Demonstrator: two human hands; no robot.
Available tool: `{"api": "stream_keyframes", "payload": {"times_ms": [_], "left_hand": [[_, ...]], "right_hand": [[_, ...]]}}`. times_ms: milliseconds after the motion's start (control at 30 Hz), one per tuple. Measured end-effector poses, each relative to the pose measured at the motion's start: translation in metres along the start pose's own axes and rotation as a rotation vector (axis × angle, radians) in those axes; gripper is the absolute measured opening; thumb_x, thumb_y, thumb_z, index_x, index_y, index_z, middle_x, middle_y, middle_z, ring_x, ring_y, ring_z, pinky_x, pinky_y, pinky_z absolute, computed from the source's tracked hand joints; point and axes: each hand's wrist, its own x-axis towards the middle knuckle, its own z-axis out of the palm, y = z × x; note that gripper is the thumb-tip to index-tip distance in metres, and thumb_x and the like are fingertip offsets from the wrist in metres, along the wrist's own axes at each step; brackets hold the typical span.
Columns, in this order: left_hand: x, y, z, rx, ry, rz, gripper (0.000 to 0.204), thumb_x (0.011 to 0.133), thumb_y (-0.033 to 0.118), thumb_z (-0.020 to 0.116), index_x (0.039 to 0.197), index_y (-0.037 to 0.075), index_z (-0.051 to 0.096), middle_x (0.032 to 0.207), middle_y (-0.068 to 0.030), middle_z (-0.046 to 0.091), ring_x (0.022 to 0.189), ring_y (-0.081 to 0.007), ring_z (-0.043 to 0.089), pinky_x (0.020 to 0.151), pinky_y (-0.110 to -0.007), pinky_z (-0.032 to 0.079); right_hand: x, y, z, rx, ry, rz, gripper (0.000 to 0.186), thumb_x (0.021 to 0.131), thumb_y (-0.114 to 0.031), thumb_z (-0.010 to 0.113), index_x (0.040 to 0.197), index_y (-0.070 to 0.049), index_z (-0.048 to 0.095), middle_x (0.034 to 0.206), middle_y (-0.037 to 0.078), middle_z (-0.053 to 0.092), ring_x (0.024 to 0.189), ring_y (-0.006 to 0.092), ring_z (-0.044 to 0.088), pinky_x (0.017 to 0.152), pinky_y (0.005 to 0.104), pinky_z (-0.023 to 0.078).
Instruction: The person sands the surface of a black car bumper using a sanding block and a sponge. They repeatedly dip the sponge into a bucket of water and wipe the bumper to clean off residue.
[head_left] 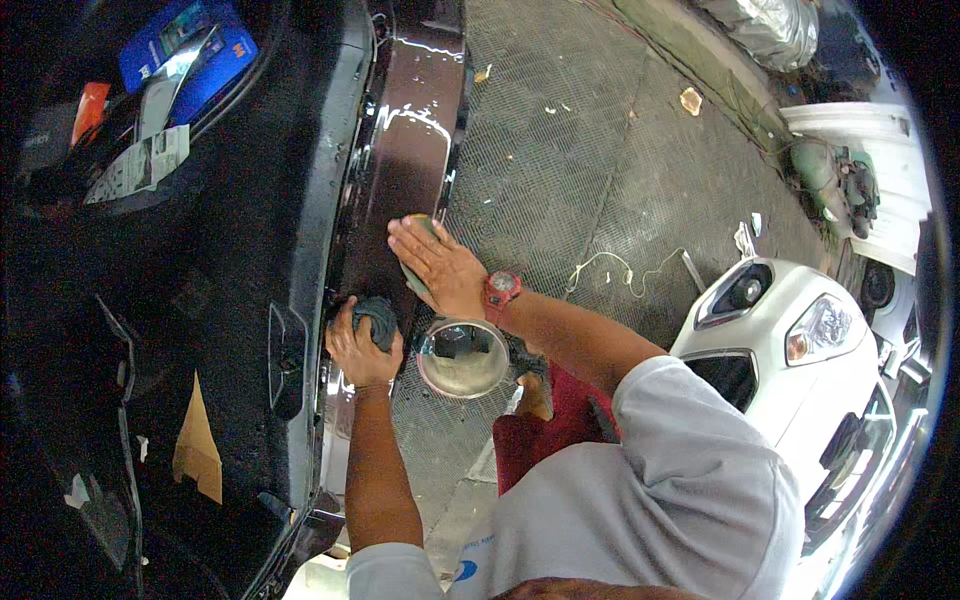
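Note:
My left hand (362, 350) is closed around a bunched dark cloth (376, 318) and rests against the glossy brown car panel (405, 150). Higher on the same panel lies my right hand (440, 268), its fingers stretched together over a flat greenish-yellow pad (420, 285) that it presses to the surface. Only the pad's edges show past the palm and fingertips. A red watch (503, 288) sits on the right wrist. Wet streaks and reflections mark the panel. Right beside it, below my right hand, stands a round bucket (463, 385) with liquid in it.
To the left is a dark car interior (230, 290) with a brown cardboard piece (198, 440) and a blue package (225, 50). A textured floor (560, 150) with scraps and a thin pale cord (605, 258) stretches right. A white car front piece (765, 330) stands at far right.

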Motion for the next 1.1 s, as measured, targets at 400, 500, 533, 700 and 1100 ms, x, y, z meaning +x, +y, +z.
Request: {"api": "stream_keyframes", "payload": {"times_ms": [400,500,533,700,1100], "left_hand": [[-0.023,-0.002,0.003,0.187,-0.14,-0.121,0.052,0.08,0.049,0.083,0.108,0.008,0.069,0.158,-0.0161,0.051,0.147,-0.0431,0.044,0.119,-0.068,0.035],[-0.032,-0.003,0.006,0.217,-0.197,-0.165,0.058,0.087,0.053,0.079,0.119,0.008,0.063,0.158,-0.0192,0.049,0.147,-0.0443,0.044,0.119,-0.069,0.034],[-0.034,0.0,0.008,0.228,-0.151,-0.146,0.059,0.09,0.055,0.077,0.123,0.008,0.06,0.158,-0.0204,0.049,0.147,-0.0448,0.044,0.119,-0.069,0.034],[-0.022,0.044,0.022,0.417,-0.054,-0.352,0.07,0.1,0.052,0.073,0.145,0.002,0.051,0.158,-0.0263,0.048,0.14,-0.0487,0.05,0.115,-0.069,0.038],[0.052,0.138,0.036,0.284,0.063,-1.105,0.069,0.11,0.053,0.06,0.153,0.001,0.045,0.158,-0.0296,0.046,0.146,-0.0501,0.046,0.117,-0.068,0.038]], "right_hand": [[0.087,0.084,-0.085,-0.473,-0.185,-0.054,0.073,0.096,-0.021,0.058,0.161,0.009,0.041,0.169,0.03,0.04,0.158,0.0425,0.041,0.132,0.0542,0.03],[0.071,0.114,-0.073,-0.058,-0.051,-0.452,0.077,0.092,-0.024,0.063,0.162,0.003,0.045,0.168,0.023,0.045,0.159,0.0372,0.042,0.133,0.0531,0.031],[0.085,0.135,-0.089,0.028,-0.121,-0.477,0.077,0.092,-0.025,0.064,0.162,0.002,0.045,0.168,0.022,0.046,0.159,0.0367,0.042,0.133,0.0531,0.03],[0.133,0.176,-0.126,-0.155,0.14,-0.098,0.077,0.102,-0.035,0.062,0.163,0.007,0.04,0.17,0.029,0.041,0.162,0.0415,0.035,0.135,0.0528,0.024],[0.146,0.197,-0.17,-0.431,-0.2,-0.313,0.081,0.1,-0.031,0.061,0.166,0.008,0.034,0.175,0.028,0.033,0.165,0.0386,0.028,0.137,0.0496,0.018]]}}
